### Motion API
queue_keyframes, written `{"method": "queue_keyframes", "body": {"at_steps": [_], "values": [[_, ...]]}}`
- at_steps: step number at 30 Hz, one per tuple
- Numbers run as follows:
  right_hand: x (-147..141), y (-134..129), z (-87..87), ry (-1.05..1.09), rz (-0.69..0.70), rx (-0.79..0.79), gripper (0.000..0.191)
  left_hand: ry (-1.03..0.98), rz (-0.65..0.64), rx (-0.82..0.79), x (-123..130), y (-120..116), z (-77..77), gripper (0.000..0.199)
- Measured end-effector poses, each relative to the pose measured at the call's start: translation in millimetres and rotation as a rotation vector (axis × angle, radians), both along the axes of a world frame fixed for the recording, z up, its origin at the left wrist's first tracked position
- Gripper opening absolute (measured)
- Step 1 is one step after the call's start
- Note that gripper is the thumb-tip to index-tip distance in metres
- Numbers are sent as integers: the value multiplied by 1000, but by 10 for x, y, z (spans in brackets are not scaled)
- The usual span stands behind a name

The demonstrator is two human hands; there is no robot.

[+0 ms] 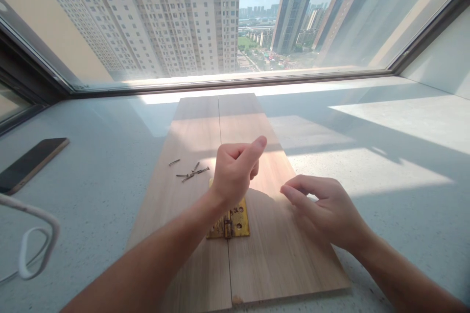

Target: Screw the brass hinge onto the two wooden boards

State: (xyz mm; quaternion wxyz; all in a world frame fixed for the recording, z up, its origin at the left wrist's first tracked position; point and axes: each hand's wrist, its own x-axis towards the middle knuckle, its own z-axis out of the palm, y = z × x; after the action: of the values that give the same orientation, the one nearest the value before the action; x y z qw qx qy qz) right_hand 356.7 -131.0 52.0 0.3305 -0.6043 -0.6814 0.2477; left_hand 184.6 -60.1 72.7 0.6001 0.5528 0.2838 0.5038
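Logged by me, near to far: two pale, rectangular wooden boards (268,249), edges meeting; one yellow, rust-marked metal hinge (240,220) across their seam, partly hidden; one right hand (323,205), thumb and forefinger pressed together, nothing visible between; one left hand (237,168), curled shut above the hinge, contents unseen; about five slim, dark metal screws (193,174), overlapping. I judged the step as hinge placement; the next move called for steady alignment.
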Motion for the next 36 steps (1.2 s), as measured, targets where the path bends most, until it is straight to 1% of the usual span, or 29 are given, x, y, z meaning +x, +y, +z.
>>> {"method": "queue_keyframes", "body": {"at_steps": [2,3,4,5,6,7,10,11,12,13,15,17,20,22,25,26,27,28,29,30,33,35,36], "values": [[1,3,-9,-8,0,-5,35,62,-345,-19,-77,113,24,67],[2,4,-12,-13,2,-10,36,92,-464,-18,-110,153,40,65],[2,4,-12,-18,5,-14,36,112,-536,-17,-133,176,57,62],[2,3,-11,-20,7,-17,36,123,-543,-9,-146,181,71,58],[1,1,-7,-19,9,-17,36,128,-485,6,-150,169,81,55],[1,-2,-1,-14,8,-15,36,130,-371,24,-145,142,86,53],[1,-16,16,0,1,-11,35,155,99,46,-114,13,70,51],[0,-19,19,1,-1,-11,35,162,211,36,-101,-36,57,49],[0,-21,21,1,-1,-11,35,161,278,20,-86,-83,41,47],[-2,-22,21,1,-1,-12,35,146,309,4,-68,-125,23,46],[-6,-20,19,3,5,-6,35,85,295,5,-25,-191,-16,49],[-7,-19,18,3,19,4,35,39,215,46,14,-219,-49,56],[-4,-22,21,1,28,11,34,23,31,105,8,-164,-68,60],[-2,-24,20,-2,28,6,35,33,-154,88,-52,-65,-58,62],[-11,-23,10,-4,30,-5,36,68,-511,26,-176,114,-27,62],[-15,-22,6,-3,29,-12,36,48,-554,-1,-209,159,-14,61],[-19,-22,2,-2,28,-19,36,35,-558,-27,-231,189,1,57],[-21,-21,0,-1,30,-26,36,33,-514,-37,-242,201,18,54],[-23,-22,-1,-1,32,-29,35,48,-442,-29,-242,193,36,51],[-23,-23,-1,2,32,-27,35,86,-353,-12,-232,169,56,49],[-22,-26,3,4,33,-11,35,202,-10,24,-162,29,102,45],[-22,-27,5,1,31,-4,34,199,171,10,-96,-75,97,44],[-22,-28,5,-1,31,-4,34,168,226,6,-59,-120,80,44]]}}
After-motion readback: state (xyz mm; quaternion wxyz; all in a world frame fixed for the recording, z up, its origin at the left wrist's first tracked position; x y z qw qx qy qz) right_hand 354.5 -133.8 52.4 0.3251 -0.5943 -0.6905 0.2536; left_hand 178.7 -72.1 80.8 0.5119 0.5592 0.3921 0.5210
